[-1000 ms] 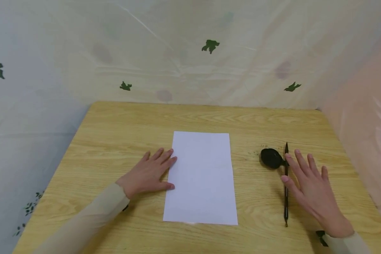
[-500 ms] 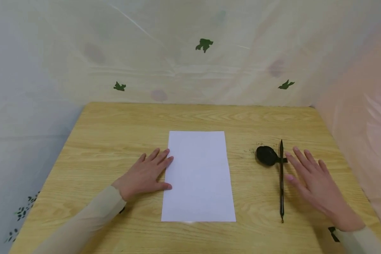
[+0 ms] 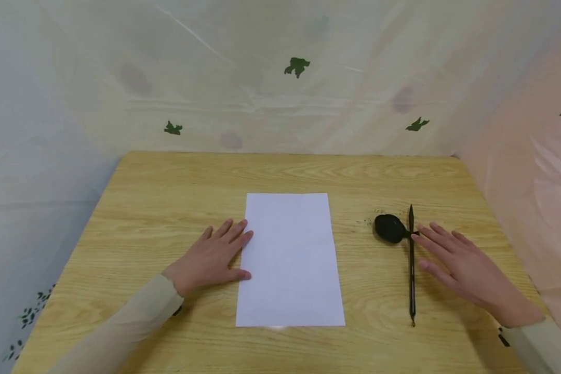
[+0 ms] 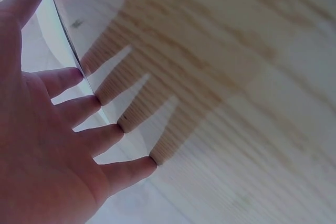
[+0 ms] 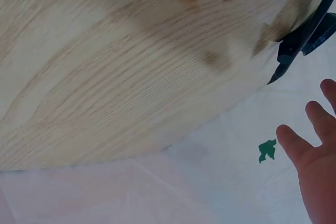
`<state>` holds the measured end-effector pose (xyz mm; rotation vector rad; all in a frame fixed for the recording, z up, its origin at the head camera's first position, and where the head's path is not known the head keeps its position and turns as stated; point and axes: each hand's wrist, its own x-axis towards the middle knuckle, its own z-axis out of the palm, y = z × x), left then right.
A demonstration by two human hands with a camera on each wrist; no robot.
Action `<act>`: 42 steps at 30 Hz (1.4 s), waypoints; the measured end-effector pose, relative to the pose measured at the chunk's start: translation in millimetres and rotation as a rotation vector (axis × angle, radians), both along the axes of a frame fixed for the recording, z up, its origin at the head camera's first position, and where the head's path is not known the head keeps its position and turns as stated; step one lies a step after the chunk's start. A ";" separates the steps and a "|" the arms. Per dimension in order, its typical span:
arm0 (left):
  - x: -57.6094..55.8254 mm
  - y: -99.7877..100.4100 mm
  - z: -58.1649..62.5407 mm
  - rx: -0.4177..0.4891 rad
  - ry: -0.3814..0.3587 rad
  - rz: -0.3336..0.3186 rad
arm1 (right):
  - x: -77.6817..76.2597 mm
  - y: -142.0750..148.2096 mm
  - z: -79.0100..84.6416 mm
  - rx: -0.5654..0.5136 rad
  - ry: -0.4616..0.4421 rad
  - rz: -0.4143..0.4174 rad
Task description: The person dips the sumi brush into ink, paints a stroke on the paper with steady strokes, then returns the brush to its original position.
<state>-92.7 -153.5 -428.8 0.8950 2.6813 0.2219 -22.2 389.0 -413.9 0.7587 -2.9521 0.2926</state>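
A person in pale beige sleeves (image 3: 131,317) sits both hands over a wood-grained, light-brown worktop (image 3: 145,208). The left hand (image 3: 208,265) rests flat at the left edge of a rectangular white sheet of paper (image 3: 290,259), its fingers (image 4: 131,171) straight, spread and gripping nothing, with the thumb and forefinger tips over the sheet. To the paper's right, a slender black brush (image 3: 412,280) lies lengthwise, pointed tip away from the person, across the short handle of a black, rounded, dish-like object (image 3: 389,228). Dark specks (image 3: 368,222) mark the wood near the dish-like object. The right hand (image 3: 469,275) is outstretched just beside the brush, its fingers extended and holding nothing; whether their tips touch the brush cannot be told. Pale fabric (image 3: 215,62) with dark green, bird-like shapes (image 3: 297,66) hangs behind.
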 end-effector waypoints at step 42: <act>0.7 -1.1 1.6 0.001 0.008 -0.014 | -13.3 -4.5 -19.3 0.105 0.226 0.387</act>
